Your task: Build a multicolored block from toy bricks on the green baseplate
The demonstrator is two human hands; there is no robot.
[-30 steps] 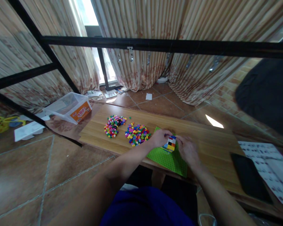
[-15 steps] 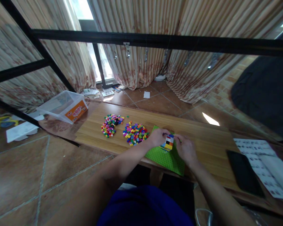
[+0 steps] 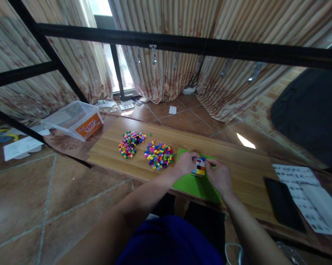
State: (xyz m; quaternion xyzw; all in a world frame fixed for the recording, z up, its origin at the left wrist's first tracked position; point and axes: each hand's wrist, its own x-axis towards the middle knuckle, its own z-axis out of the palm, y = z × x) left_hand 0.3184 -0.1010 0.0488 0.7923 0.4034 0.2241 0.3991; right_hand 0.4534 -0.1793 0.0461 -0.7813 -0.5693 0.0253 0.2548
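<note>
A small block build of several colours point(image 3: 200, 168) stands on the green studded baseplate point(image 3: 192, 186). My left hand point(image 3: 187, 163) grips its left side, thumb and fingers closed around it. On the other side, my right hand point(image 3: 219, 174) has its fingertips pinched at the build's upper right corner, by a blue piece. Whether that blue piece is attached or only held is too small to tell. Left of the baseplate lies a round pile of mixed bricks point(image 3: 159, 156), and farther left a curved pile of small bricks point(image 3: 130, 144).
The wooden table point(image 3: 243, 173) carries a black tablet point(image 3: 284, 204) at its right, beside printed sheets point(image 3: 306, 191). A clear plastic box with an orange label point(image 3: 88, 126) sits at the left end. A black metal bar point(image 3: 166, 41) crosses above.
The view has shifted slightly. The block build is turned a little, showing more of its right side, and my right fingertips are now at its upper right corner. My left hand keeps its grip.
</note>
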